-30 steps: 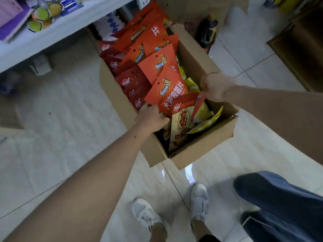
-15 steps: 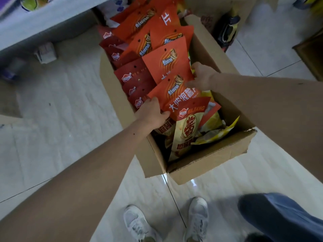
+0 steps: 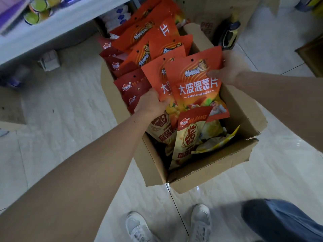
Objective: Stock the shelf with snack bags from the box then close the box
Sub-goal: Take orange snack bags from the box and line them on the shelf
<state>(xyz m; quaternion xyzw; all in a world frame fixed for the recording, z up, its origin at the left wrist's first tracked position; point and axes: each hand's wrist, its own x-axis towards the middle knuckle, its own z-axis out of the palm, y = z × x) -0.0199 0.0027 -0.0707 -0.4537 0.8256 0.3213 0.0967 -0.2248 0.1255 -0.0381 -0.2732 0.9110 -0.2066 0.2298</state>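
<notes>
An open cardboard box (image 3: pixel 211 165) stands on the tiled floor, packed with snack bags. My right hand (image 3: pixel 229 69) grips the right edge of an orange chip bag (image 3: pixel 197 88), raised partly out of the box. A second orange bag (image 3: pixel 157 79) sits just behind it. My left hand (image 3: pixel 152 103) holds the lower left edges of these two bags. Cream and red bags (image 3: pixel 187 137) stand in the near part of the box, beside yellow bags (image 3: pixel 215 142). Dark red bags (image 3: pixel 131 86) line the left side. More orange bags (image 3: pixel 153 37) fill the far end.
A white shelf (image 3: pixel 52 30) runs along the upper left, with fruit-printed packs (image 3: pixel 35 13) on it. A dark tool (image 3: pixel 229 34) with yellow trim leans on another carton behind the box. A brown crate (image 3: pixel 311 56) sits at the right edge. My white shoes (image 3: pixel 201 222) stand near the box.
The front orange bag has come up out of the box, my right hand rising with it at its right edge. My left hand stays at the bags' lower left.
</notes>
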